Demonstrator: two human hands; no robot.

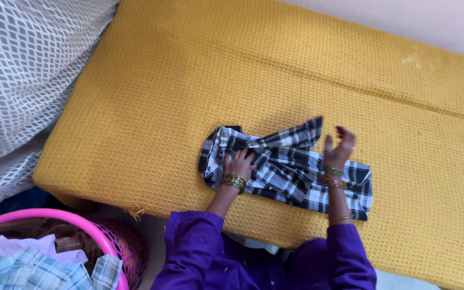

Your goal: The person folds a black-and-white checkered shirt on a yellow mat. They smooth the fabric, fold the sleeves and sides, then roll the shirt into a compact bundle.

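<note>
A black-and-white checked shirt [288, 166] lies rumpled and partly folded on a bed covered with a mustard-yellow waffle-weave bedspread [189, 80], close to the bed's near edge. The left hand [238, 165] rests flat on the left part of the shirt, fingers spread and pressing the cloth down, gripping nothing. The right hand [339, 147] is lifted just above the right part of the shirt, fingers loosely open and curled, holding nothing. Both wrists carry bangles, and the sleeves are purple. At the lower left stands a pink laundry basket [89, 225] with a pale checked garment [33, 268] and other clothes in it. A white patterned cloth [17, 70] hangs along the left side of the bed.
</note>
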